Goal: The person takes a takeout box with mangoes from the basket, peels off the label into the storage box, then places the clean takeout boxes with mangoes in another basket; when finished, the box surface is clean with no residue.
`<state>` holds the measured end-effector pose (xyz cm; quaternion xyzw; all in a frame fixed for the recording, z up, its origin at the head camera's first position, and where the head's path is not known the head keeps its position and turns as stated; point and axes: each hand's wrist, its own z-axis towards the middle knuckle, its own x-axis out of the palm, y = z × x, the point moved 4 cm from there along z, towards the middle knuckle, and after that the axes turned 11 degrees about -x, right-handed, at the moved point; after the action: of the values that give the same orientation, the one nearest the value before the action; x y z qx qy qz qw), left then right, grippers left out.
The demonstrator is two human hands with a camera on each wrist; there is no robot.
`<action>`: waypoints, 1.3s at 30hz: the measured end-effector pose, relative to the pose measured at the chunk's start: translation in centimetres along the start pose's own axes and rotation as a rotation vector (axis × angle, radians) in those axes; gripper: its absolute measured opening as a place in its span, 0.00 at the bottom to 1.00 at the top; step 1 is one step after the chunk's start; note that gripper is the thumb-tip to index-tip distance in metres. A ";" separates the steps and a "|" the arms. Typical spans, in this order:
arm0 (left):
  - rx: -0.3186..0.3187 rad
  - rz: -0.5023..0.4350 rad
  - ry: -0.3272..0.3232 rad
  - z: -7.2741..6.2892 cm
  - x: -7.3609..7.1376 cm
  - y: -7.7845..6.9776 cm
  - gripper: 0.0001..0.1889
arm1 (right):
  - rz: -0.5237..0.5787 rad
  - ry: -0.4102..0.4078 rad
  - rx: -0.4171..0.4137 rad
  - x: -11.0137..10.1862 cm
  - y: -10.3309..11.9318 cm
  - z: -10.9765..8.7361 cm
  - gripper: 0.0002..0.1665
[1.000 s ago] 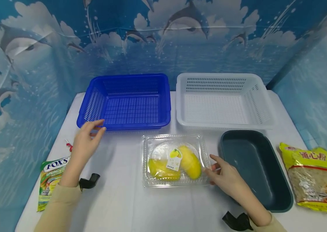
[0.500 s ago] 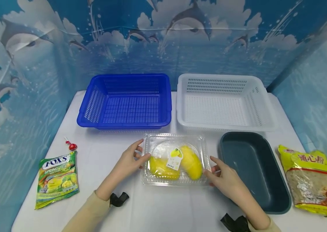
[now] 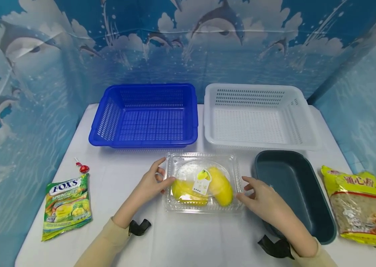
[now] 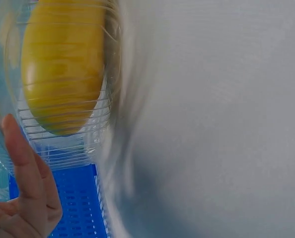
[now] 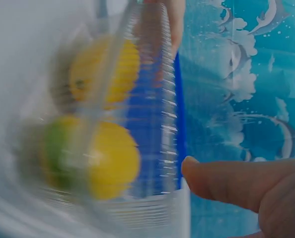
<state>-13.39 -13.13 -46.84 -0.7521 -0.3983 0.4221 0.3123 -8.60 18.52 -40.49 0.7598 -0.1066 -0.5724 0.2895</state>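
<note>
A clear plastic clamshell box (image 3: 204, 208) with a white price label (image 3: 201, 186) contains two yellow fruits (image 3: 221, 189) that look like mangoes. My left hand (image 3: 151, 183) grips the box's left edge, thumb over the rim; its fingers (image 4: 26, 173) show beside the ridged plastic in the left wrist view. At the opposite side, my right hand (image 3: 268, 200) is spread by the right edge, thumb very close to the rim. In the right wrist view a narrow gap separates that thumb (image 5: 222, 181) from the box, which is blurred there.
Behind the box stand a blue basket (image 3: 144, 144) and a white basket (image 3: 261, 142). A dark green basin (image 3: 308, 207) and a bag of macaroni (image 3: 363, 207) are at right. A FOX'S candy bag (image 3: 66, 207) and a red lollipop (image 3: 83, 168) lie at left.
My left hand has come from near the blue basket rightward and down to the box's left edge. My right hand has shifted slightly right, its fingers a little off the rim.
</note>
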 end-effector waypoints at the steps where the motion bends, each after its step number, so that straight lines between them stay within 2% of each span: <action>1: -0.003 0.004 0.003 0.0 0.0 0.0 0.45 | -0.020 -0.014 -0.018 -0.5 0.4 0.2 0.40; 5: -0.018 -0.005 0.012 -0.1 0.0 -0.1 0.45 | -0.055 -0.041 -0.097 -2.1 2.7 1.6 0.37; 8: -0.024 -0.022 0.013 -0.2 0.1 -0.1 0.45 | -0.040 0.027 -0.159 -2.4 4.6 3.3 0.35; 11: -0.024 -0.030 0.007 -0.2 0.2 0.0 0.45 | -0.045 0.106 -0.195 -1.7 6.0 5.2 0.34; 17: -0.016 -0.030 0.006 -0.2 0.3 -0.1 0.44 | -0.104 0.191 -0.195 -0.2 6.4 7.9 0.28; 27: -0.022 -0.027 0.008 -0.3 0.0 -0.2 0.44 | -0.099 0.201 -0.271 0.7 6.4 9.0 0.15; 31: -0.025 -0.026 0.008 -0.4 0.0 -0.3 0.44 | -0.122 0.185 -0.299 1.0 6.4 9.0 0.15; 39: -0.032 -0.013 0.022 -0.2 0.0 -0.3 0.45 | -0.147 0.170 -0.303 1.2 6.4 9.0 0.16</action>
<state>-13.26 -12.99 -46.53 -0.7590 -0.4066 0.4051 0.3074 -15.48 9.94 -39.48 0.7589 0.0616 -0.5352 0.3658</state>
